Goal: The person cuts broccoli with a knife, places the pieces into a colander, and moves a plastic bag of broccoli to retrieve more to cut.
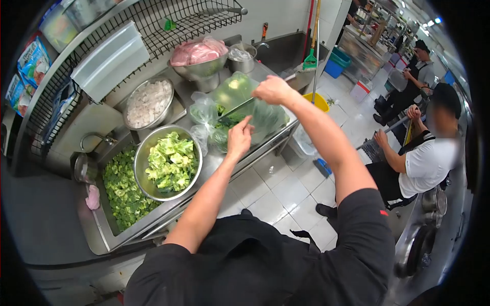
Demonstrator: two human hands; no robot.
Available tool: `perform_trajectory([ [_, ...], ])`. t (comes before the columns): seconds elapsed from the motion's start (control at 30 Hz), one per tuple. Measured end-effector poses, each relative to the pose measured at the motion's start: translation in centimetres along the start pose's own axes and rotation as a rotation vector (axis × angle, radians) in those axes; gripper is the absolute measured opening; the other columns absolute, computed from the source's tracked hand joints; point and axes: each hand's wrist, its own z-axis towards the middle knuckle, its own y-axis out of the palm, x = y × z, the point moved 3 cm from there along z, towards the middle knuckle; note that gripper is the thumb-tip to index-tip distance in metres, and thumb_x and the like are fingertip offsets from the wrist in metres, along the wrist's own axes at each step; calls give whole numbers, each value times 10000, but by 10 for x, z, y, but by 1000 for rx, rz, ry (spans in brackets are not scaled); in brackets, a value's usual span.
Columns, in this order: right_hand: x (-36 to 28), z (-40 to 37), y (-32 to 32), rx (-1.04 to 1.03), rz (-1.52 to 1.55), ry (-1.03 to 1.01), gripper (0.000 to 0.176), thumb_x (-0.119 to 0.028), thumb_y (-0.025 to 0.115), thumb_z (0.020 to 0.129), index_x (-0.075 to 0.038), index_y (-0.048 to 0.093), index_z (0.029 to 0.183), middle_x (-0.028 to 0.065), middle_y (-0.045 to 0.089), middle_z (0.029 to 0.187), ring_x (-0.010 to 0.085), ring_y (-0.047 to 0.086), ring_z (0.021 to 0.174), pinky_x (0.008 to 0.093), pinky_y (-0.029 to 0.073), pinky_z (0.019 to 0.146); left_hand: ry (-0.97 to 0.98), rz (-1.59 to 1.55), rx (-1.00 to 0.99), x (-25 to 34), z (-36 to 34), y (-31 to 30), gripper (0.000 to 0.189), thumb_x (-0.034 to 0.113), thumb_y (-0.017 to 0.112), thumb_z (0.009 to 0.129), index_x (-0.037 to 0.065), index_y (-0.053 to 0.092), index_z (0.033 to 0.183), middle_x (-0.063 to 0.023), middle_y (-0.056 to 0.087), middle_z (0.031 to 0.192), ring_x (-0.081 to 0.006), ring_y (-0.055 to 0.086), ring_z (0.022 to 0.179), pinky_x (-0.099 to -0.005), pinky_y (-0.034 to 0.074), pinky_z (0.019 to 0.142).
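My left hand (240, 136) is at a clear plastic bag (268, 120) of green vegetables on the steel counter, its index finger stretched out and the other fingers curled at the plastic. Above the bag my right hand (274, 91) is closed in a fist. A thin, dark, straight thing (236, 108) runs from that fist down across the bag; it looks like a knife blade, though its handle is hidden. Another bag with pale green vegetables (235, 87) lies behind. To the left, a steel bowl (138, 171) holds cut leafy greens (171, 160).
More cut greens (120, 186) fill the sink (102, 229) under the bowl. Behind stand a bowl of pale pieces (149, 103), a bowl of raw meat (199, 52) and a wire shelf (189, 23). A co-worker (429, 168) holding a handle is close on the right; another stands farther back.
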Motion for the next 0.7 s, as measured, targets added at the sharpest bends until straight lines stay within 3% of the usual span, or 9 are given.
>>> perform_trajectory([
  [0.07, 34, 0, 11, -111, -135, 58, 183, -138, 622, 850, -194, 726, 990, 50, 752, 955, 246, 716, 1005, 430, 528, 928, 55, -3, -37, -12, 2, -11, 399, 48, 468, 986, 98, 615, 1354, -129, 758, 979, -175, 733, 850, -312, 567, 774],
  [0.1, 70, -13, 21, -65, -104, 82, 177, -149, 616, 868, -198, 734, 992, 54, 755, 983, 246, 723, 987, 438, 530, 927, 62, -23, -61, -11, -1, -16, 420, 42, 461, 958, 106, 623, 1340, -168, 751, 983, -248, 745, 885, -350, 572, 799],
  [0.2, 114, -63, -11, -186, -138, 293, 180, -190, 582, 898, -196, 733, 996, 77, 752, 952, 265, 722, 957, 442, 537, 892, 142, 45, -116, 1, -11, -27, 442, 0, 468, 938, 108, 627, 1337, -169, 745, 1036, -240, 743, 907, -359, 574, 812],
  [0.33, 69, -65, -20, 52, 251, 311, 110, -145, 639, 848, -147, 706, 935, 102, 728, 864, 335, 698, 896, 459, 532, 790, 210, 156, -99, 6, -10, -11, 477, -24, 484, 916, 104, 600, 1360, -184, 712, 989, -305, 715, 869, -392, 554, 799],
  [0.4, 30, -49, -25, 188, 291, 131, 95, -138, 650, 840, -132, 707, 916, 109, 732, 878, 349, 693, 898, 463, 541, 760, 267, 177, -82, 12, -7, 0, 475, -15, 498, 899, 88, 596, 1352, -183, 684, 909, -355, 682, 833, -419, 536, 782],
  [0.5, 12, -18, 0, 56, 247, 15, 100, -149, 661, 837, -126, 715, 918, 115, 735, 891, 342, 698, 927, 459, 560, 766, 328, 334, -52, 19, -6, 0, 454, -14, 481, 874, 84, 647, 1285, -156, 692, 862, -332, 680, 799, -425, 540, 768],
  [0.57, 36, -20, 16, -197, 67, 124, 128, -175, 672, 837, -132, 724, 945, 112, 739, 915, 324, 708, 948, 447, 575, 794, 339, 352, -65, 9, -7, -8, 447, -11, 492, 868, 90, 655, 1272, -161, 677, 853, -355, 667, 794, -447, 529, 746],
  [0.6, 72, -31, 34, -155, -9, 133, 144, -217, 686, 837, -142, 732, 950, 100, 743, 933, 303, 718, 951, 432, 589, 785, 345, 369, -68, 2, -8, -13, 440, -7, 503, 862, 96, 662, 1259, -167, 663, 845, -377, 654, 789, -469, 518, 724],
  [0.7, 111, -72, -11, -239, 4, 277, 183, -245, 703, 841, -175, 745, 1005, 92, 733, 920, 294, 714, 916, 447, 568, 776, 332, 322, -73, 2, -18, -20, 436, 13, 521, 881, 132, 657, 1278, -157, 651, 850, -370, 648, 798, -468, 515, 715],
])
